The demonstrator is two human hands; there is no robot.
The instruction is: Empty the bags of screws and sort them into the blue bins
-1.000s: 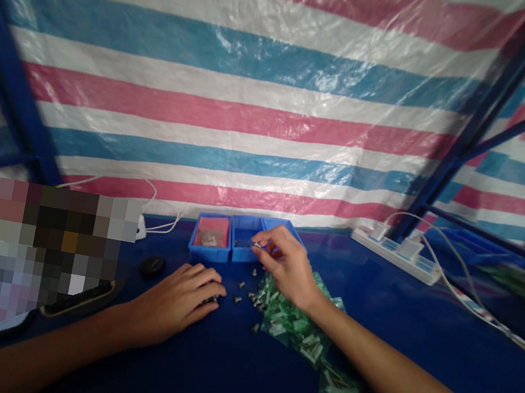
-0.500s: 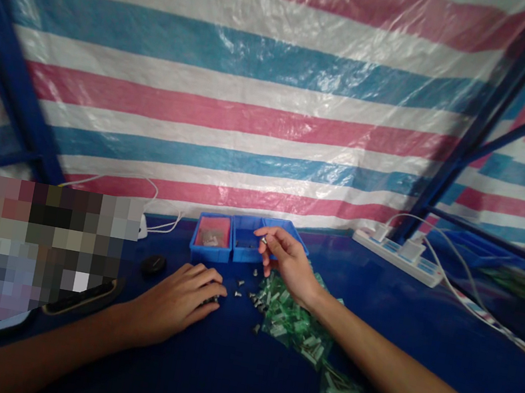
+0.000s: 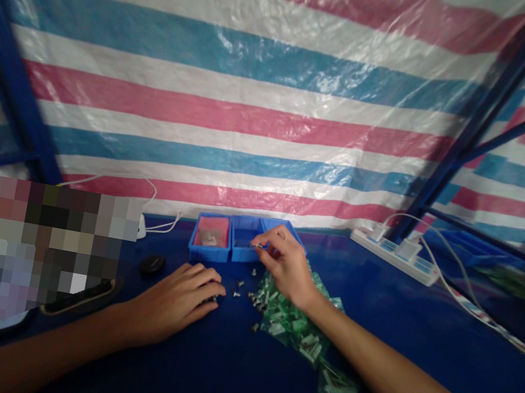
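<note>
My right hand (image 3: pixel 285 263) is raised over the front of a blue bin (image 3: pixel 246 256), with a small metal screw (image 3: pixel 258 245) pinched between thumb and forefinger. On the tabletop my left hand (image 3: pixel 181 296) lies with its fingers curled down over small metal pieces, seemingly screws; most of them are hidden under the fingers. Between the two hands several loose screws (image 3: pixel 237 294) are scattered. Green plastic bags (image 3: pixel 294 321) with pale labels and small parts inside lie beneath and beside my right wrist.
Left of that bin stands another blue bin (image 3: pixel 208 255) holding a pink sheet and a small clear bag. A round black object (image 3: pixel 152 264) lies near my left hand. A white power strip (image 3: pixel 391 256) with cables runs along the back right. Striped sheeting (image 3: pixel 255 121) hangs behind.
My right hand has tilted and lowered slightly toward the blue bin, the screw still pinched in its fingers. My left hand stays in place.
</note>
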